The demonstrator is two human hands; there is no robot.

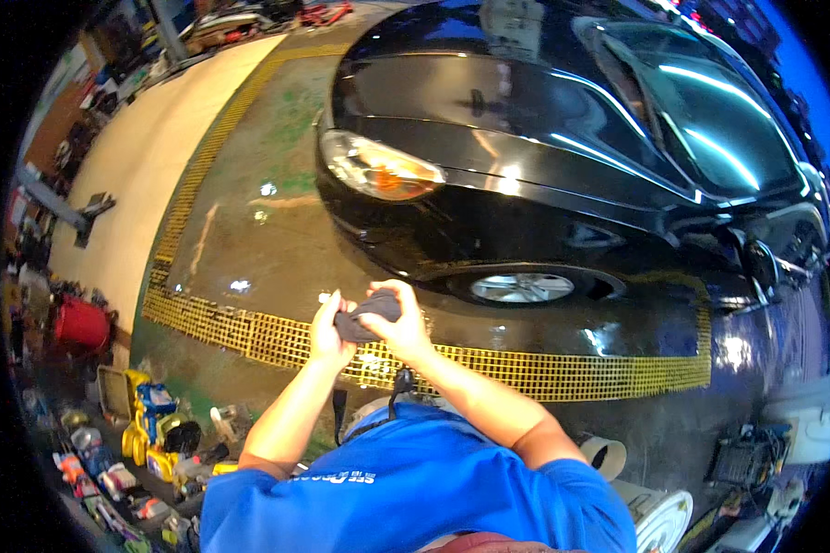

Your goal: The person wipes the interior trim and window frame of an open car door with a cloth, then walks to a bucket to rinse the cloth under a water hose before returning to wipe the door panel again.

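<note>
Both my hands hold a bunched dark grey cloth (368, 319) in front of my chest. On its left side, my left hand (330, 332) grips it with the thumb pointing up. From the right, my right hand (404, 319) wraps it, fingers over the top and thumb pressed across the front. Beyond them stands a black car (498, 159), its surface shiny with reflections. The car's headlight (382, 168) and a front wheel with a silver rim (522, 287) face my side. My hands are apart from the car.
Yellow floor grating (526, 373) frames the wet floor (263, 256) around the car. Yellow and blue containers (145, 422) and several bottles crowd the lower left. A red drum (83, 322) stands farther left. A white bucket (664, 518) is behind me at right.
</note>
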